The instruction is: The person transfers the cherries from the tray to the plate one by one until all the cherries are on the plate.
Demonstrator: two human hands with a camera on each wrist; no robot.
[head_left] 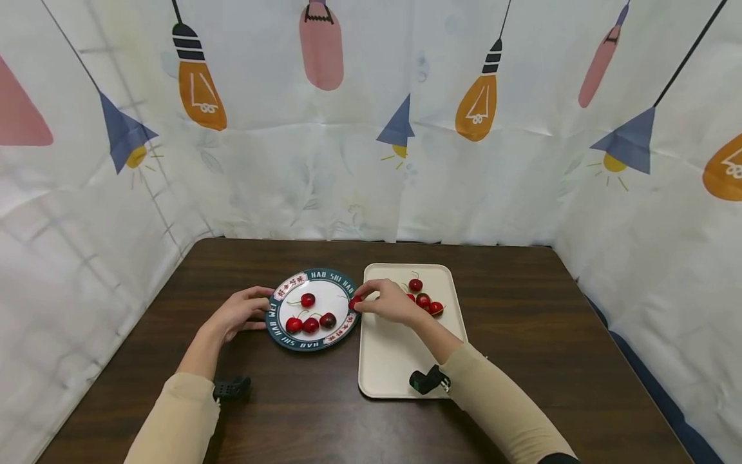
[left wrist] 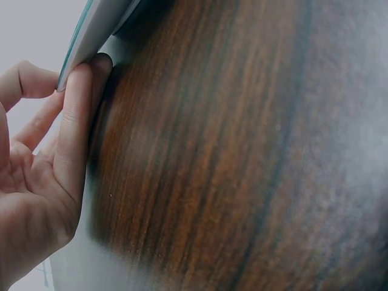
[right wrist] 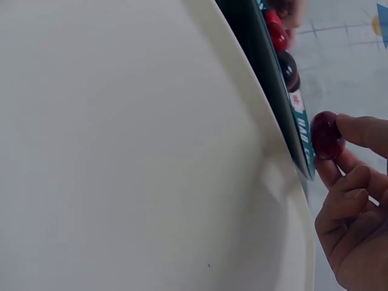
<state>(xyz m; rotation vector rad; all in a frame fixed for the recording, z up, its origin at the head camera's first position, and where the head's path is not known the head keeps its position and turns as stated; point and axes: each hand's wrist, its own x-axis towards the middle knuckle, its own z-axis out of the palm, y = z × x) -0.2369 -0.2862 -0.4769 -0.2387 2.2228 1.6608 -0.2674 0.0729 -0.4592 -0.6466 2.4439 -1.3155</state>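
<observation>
One cherry [right wrist: 327, 137] pinched between right fingers [head_left: 370, 287]; left fingers [left wrist: 77, 118] slightly apart, seemingly gripping plate [head_left: 315, 314] by rim.

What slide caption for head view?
Left hand grips a teal-rimmed plate with four cherries; right hand pinches another cherry at the plate's edge.

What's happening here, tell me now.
A person's right hand pinches a cherry at the rim of a round plate, while the left hand grips the plate's opposite edge. Four other cherries lie on the plate; more cherries lie on the beige tray beside it.
</observation>
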